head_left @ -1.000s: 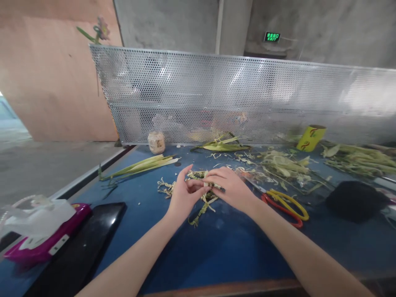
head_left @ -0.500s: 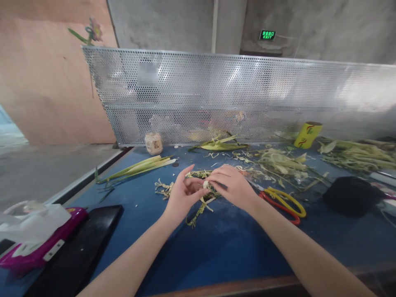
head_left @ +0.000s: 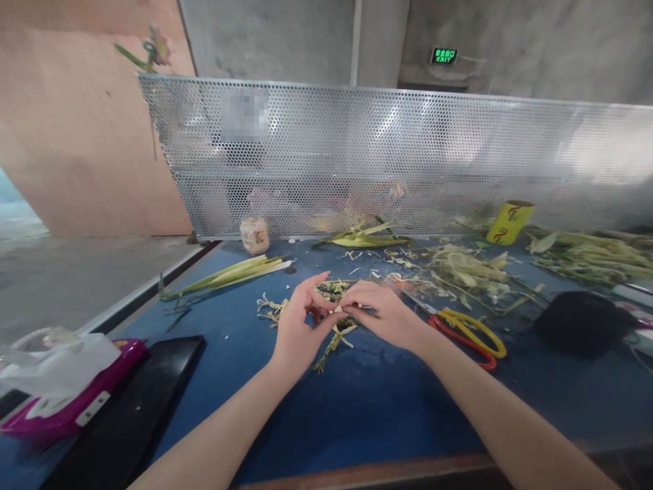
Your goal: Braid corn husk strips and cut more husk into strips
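Observation:
My left hand (head_left: 300, 325) and my right hand (head_left: 383, 312) meet over a small woven piece of pale green leaf strips (head_left: 337, 320) lying on the blue table (head_left: 367, 408). Both hands pinch the strips between thumb and fingers. Loose ends of the weave trail out below the hands and to the left, where more braided strips (head_left: 269, 310) lie.
Red and yellow scissors (head_left: 466, 332) lie just right of my right hand. Long green leaves (head_left: 229, 273) lie at the left, leaf scraps (head_left: 464, 272) at the right. A yellow cup (head_left: 510, 222), a small jar (head_left: 255, 235), a perforated metal screen (head_left: 408, 163), a black pouch (head_left: 581, 323), a black tray (head_left: 127, 415).
The hands have drawn a little closer together on the weave, the left fingers curling in onto the strips. The view has shifted slightly.

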A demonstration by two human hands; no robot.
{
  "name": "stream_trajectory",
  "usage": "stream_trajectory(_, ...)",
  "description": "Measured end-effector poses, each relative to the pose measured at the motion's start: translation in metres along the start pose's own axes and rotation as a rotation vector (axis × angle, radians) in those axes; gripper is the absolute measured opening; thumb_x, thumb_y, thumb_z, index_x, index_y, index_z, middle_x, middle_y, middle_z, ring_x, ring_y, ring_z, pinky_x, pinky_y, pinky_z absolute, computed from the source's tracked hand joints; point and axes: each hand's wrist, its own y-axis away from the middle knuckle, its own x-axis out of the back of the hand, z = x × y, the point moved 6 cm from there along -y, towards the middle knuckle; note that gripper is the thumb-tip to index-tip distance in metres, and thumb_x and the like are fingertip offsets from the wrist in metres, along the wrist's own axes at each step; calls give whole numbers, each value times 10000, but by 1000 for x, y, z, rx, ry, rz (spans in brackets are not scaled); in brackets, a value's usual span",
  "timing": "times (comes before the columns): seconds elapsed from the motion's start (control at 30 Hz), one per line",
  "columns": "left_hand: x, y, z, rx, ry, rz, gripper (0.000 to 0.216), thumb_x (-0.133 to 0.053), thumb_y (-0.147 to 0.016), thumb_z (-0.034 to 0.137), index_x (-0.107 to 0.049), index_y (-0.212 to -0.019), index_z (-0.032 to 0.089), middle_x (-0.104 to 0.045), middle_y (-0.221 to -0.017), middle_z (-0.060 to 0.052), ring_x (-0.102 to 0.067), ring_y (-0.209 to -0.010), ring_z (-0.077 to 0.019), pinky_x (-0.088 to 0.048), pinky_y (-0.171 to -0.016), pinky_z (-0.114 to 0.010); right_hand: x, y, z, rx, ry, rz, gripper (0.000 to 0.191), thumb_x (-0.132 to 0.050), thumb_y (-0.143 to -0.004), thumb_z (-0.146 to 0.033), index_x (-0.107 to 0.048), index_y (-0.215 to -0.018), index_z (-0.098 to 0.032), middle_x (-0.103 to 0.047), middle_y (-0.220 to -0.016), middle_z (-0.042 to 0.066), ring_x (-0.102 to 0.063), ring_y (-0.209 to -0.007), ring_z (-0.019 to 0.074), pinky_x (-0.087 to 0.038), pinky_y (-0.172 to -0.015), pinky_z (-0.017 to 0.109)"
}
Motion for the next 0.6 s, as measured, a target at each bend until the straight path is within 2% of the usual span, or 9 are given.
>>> stream_trajectory(0.17, 2, -2, -2, 82, -18, -3, 503, -662, -686, 251, -474, -1151, 217, -587, -634, 43, -540, -612, -103, -432, -566, -216, -1, 0, 7, -127, -89, 1, 131, -472, -834, -190, -592, -783, -187, -617, -759, 26, -547, -737, 122, -435, -685, 253)
stream_trajectory(0.27, 2, -2, -2, 108, -8, -16, 496, -661, -684, 257, -472, -1140, 209, -560, -612, 52, -534, -597, -98, -427, -558, -211, -2, 0, 8, -164, -140, -10, 140, -478, -833, -221, -595, -766, -184, -615, -752, 23, -548, -721, 115, -434, -670, 242)
stream_trajectory(0.43, -4, 0, -1, 58, -41, -90, 508, -610, -723, 213, -413, -1191, 218, -522, -657, 49, -507, -581, -90, -431, -542, -215, -4, -1, 5, -168, -153, -18, 104, -552, -781, -223, -596, -700, -174, -616, -707, 13, -544, -671, 110, -431, -649, 238)
stream_trajectory(0.6, -9, 2, 1, -1, -82, -170, 647, -612, -723, 225, -298, -1289, 243, -559, -807, -3, -502, -605, -103, -430, -499, -222, -3, 0, 16, -284, -173, -46, 155, -535, -797, -256, -604, -686, -173, -614, -684, 7, -538, -651, 107, -415, -617, 224)
